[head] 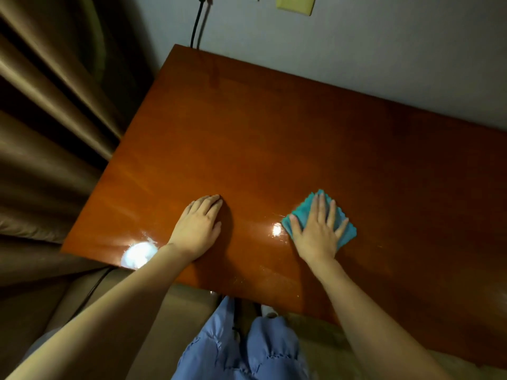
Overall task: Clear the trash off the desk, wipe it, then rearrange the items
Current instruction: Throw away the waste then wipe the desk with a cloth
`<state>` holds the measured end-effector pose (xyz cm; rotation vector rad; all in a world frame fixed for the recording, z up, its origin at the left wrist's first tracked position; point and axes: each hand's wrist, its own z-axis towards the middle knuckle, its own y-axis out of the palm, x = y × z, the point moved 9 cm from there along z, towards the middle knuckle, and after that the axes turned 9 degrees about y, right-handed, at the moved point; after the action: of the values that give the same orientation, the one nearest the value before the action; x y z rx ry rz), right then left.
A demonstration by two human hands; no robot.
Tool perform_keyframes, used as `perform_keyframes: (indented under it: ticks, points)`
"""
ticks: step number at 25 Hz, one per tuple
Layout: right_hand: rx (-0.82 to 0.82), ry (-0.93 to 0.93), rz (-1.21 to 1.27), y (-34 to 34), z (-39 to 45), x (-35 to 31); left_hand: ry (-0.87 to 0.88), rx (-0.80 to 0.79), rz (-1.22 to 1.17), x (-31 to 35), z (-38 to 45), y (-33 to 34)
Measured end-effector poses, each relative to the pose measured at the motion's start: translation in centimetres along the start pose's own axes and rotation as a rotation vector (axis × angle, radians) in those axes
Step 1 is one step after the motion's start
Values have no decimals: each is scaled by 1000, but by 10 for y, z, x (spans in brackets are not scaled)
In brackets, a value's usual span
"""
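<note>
A glossy reddish-brown wooden desk (274,138) fills the middle of the view. A folded teal cloth (303,212) lies on it near the front edge. My right hand (318,231) presses flat on the cloth with fingers spread and straight. My left hand (199,229) rests palm down on the bare desk, to the left of the cloth, fingers together and relaxed. Nothing is held in it. Bright light glares show on the wood between and left of the hands.
Brown curtains (46,127) hang along the desk's left side. A grey wall (356,50) runs behind it, with a black cable (196,26) dropping to the back left corner and a yellow plate (295,4) above. My legs in blue trousers (247,349) stand at the front edge.
</note>
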<state>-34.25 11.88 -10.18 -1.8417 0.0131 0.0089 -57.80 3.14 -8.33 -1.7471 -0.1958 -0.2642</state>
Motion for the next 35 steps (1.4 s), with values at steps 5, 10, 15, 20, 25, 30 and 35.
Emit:
perform_keyframes:
  ticks: [5,10,15,20,25,30,35]
  points:
    - [-8,-466,-60,24,-82,-124,-97,54,-31,-24,-22,-8]
    - [-39,-738,-157,51,-142,-76,-171,44,-24,-18,-23,-8]
    - [48,-308,-97,19,-72,36,-89,-9,-52,21,-5,-5]
    - [74,-213,41,7,-48,-21,44,-62,-18,78,12,0]
    - [-33,-578,-132,37,-117,30,118,-135,30,113,32,6]
    - [37,-239,-80,10,-58,142,83,-157,7,121,47,10]
    - [-6,-7,83,-6,14,78,55,-170,4,126,54,13]
